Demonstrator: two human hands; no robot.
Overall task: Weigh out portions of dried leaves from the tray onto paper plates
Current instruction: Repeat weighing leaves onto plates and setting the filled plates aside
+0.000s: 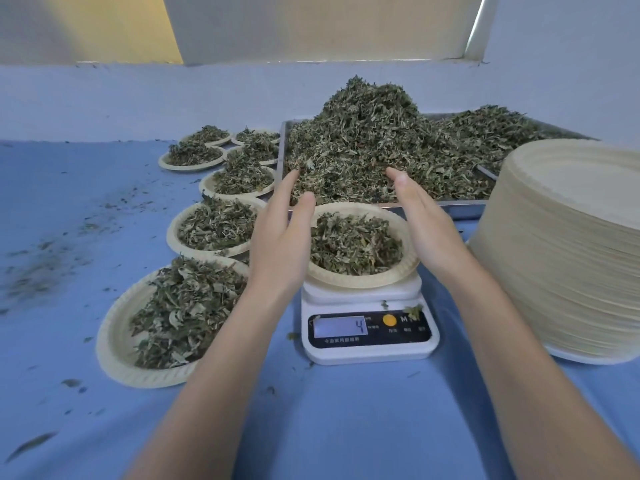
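Observation:
A paper plate (408,261) with a portion of dried leaves (353,245) sits on a white digital scale (369,351) whose display shows 4. Behind it stands a metal tray (464,204) heaped with dried leaves (374,140). My left hand (282,237) is held with straight fingers at the plate's left side, fingertips at the tray's front edge. My right hand (424,223) is held the same way at the plate's right side, fingertips touching the leaves in the tray. Neither hand holds anything.
Several filled paper plates (117,341) run in a row from the near left to the back beside the tray. A tall stack of empty paper plates (568,244) stands at the right. Leaf crumbs (38,268) litter the blue tabletop on the left.

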